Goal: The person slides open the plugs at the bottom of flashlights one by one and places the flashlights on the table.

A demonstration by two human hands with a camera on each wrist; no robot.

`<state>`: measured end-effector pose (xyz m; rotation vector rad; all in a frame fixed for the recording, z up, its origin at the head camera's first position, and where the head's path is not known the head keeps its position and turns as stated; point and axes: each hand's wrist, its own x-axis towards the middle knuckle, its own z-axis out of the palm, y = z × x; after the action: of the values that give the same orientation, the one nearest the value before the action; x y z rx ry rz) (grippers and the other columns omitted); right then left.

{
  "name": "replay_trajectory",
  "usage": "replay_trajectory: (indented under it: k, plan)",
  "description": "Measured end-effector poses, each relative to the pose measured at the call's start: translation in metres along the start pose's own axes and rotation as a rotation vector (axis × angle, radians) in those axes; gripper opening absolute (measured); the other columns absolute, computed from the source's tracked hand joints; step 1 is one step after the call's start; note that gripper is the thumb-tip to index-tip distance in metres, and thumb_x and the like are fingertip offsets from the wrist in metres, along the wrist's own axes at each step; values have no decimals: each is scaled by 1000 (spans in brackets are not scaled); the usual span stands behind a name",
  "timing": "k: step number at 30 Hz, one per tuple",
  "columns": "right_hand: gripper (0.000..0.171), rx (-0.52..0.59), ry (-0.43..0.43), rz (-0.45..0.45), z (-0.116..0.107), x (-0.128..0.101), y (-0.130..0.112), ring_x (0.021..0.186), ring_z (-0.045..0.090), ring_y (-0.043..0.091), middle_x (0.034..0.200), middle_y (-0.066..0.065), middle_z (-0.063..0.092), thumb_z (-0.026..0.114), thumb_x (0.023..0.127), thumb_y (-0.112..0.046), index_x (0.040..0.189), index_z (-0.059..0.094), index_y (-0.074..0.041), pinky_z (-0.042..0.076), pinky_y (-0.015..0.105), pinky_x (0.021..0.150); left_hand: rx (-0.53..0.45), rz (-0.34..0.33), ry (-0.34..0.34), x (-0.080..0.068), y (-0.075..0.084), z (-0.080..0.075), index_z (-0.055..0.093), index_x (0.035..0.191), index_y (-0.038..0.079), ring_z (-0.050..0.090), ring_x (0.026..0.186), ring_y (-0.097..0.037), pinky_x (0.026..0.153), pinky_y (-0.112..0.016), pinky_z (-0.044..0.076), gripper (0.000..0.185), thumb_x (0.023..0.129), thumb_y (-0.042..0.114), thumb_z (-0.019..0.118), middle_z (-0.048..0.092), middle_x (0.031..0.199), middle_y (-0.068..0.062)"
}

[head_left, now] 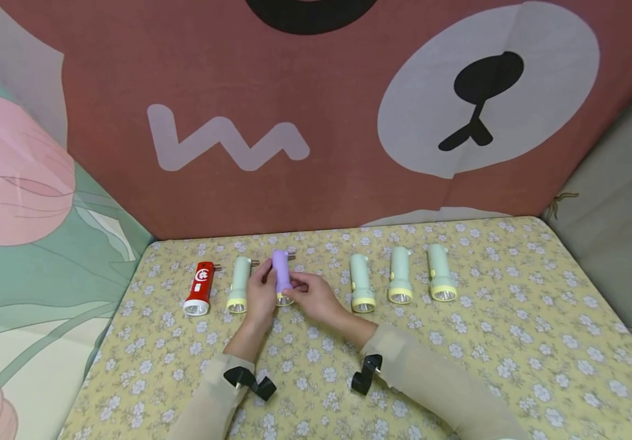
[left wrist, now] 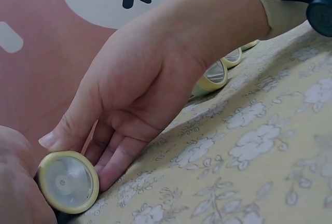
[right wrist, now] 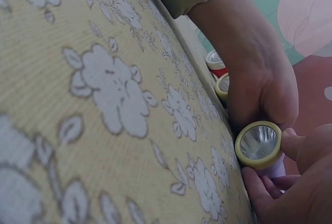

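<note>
The purple torch (head_left: 281,273) is held by both hands in a row of torches on the floral cloth (head_left: 514,342), between a green torch (head_left: 238,284) on the left and three more on the right; a red torch (head_left: 199,288) ends the row at the far left. The left hand (head_left: 261,294) is curled round its left side; the right hand (head_left: 313,296) pinches its yellow lens rim (right wrist: 258,143). It is best kept level and parallel to its neighbours, lens toward the near edge; the neighbours should be left untouched.
</note>
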<state>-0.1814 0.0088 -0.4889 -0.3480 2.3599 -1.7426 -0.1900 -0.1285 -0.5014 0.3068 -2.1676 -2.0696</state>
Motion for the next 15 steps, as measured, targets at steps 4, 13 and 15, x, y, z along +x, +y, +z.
replay_trajectory:
  k: [4, 13, 15]
  plan:
    - [43, 1, -3, 0, 0, 0, 0, 99, 67, 25, 107, 14, 70, 71, 97, -11, 136, 62, 4, 57, 33, 86, 13, 11, -5, -1, -1, -1, 41, 149, -11, 49, 130, -38, 112, -47, 42, 44, 106, 2, 47, 47, 147, -29]
    - [43, -1, -9, 13, 0, 0, 1, 100, 66, 23, 109, 12, 69, 70, 98, -13, 138, 61, 2, 56, 33, 88, 26, -2, 0, -3, -2, -4, 44, 148, -8, 53, 126, -36, 108, -43, 46, 44, 107, 5, 48, 53, 142, -27]
    - [43, -6, -11, 13, 0, 0, 0, 101, 66, 24, 109, 12, 70, 70, 98, -13, 138, 61, 2, 57, 34, 89, 46, 1, 7, -3, -1, -4, 45, 148, -9, 54, 122, -36, 102, -38, 49, 43, 107, 5, 48, 54, 138, -28]
